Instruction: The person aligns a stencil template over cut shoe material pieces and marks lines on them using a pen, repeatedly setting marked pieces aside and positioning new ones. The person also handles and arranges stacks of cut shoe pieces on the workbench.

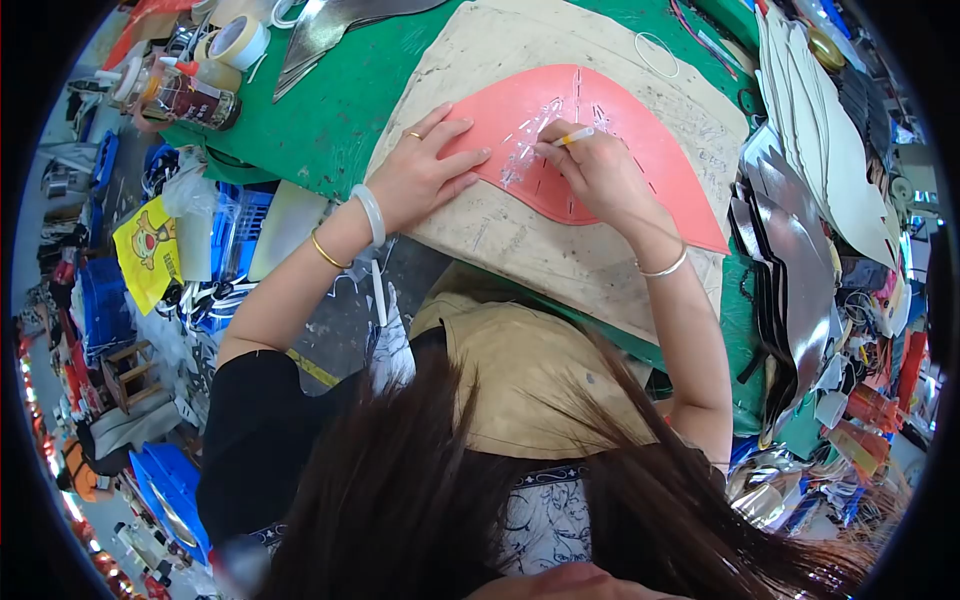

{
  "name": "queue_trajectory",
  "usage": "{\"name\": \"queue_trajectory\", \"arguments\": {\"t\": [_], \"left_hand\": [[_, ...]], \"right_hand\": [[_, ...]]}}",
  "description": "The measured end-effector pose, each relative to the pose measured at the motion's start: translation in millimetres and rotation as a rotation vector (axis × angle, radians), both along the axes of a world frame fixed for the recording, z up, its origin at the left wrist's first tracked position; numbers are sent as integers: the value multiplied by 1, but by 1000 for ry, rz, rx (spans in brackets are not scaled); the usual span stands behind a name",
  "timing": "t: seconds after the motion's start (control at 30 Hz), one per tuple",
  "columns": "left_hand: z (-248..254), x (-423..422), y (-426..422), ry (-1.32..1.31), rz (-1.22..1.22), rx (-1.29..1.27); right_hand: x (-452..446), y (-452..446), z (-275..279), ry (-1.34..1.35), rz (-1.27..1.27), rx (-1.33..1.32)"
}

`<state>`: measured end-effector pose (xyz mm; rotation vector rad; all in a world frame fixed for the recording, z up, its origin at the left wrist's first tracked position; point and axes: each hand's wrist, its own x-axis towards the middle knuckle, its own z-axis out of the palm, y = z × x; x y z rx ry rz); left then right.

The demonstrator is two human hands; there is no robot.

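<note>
A coral-pink curved sheet (655,140) lies on a worn beige board (520,250), with short dark slits or dashes and whitish streaks on its surface. My left hand (428,172) rests on the left end of the sheet with fingers spread. My right hand (605,180) grips a slim white-and-yellow pen (574,137), which leans over the middle of the sheet among the whitish marks. My fingers hide the pen's tip, so contact with the sheet cannot be made out.
The board lies on a green-covered table (340,125). Glossy dark sheets (790,230) and pale cut pieces (825,130) are stacked at right. A jar (195,98) and tape rolls (240,42) stand at upper left. A thin white loop (657,55) lies on the board.
</note>
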<state>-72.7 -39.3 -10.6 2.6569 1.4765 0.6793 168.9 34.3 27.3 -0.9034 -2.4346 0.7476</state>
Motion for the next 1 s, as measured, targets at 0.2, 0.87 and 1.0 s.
{"name": "queue_trajectory", "arguments": {"t": [0.2, 0.87, 1.0], "left_hand": [[0, 1, 0, 5, 3, 0], [1, 0, 1, 0, 2, -1], [0, 1, -1, -4, 1, -3]], "right_hand": [[-12, 1, 1, 64, 52, 30], [-9, 2, 6, 68, 6, -17], [-8, 0, 4, 28, 18, 23]]}}
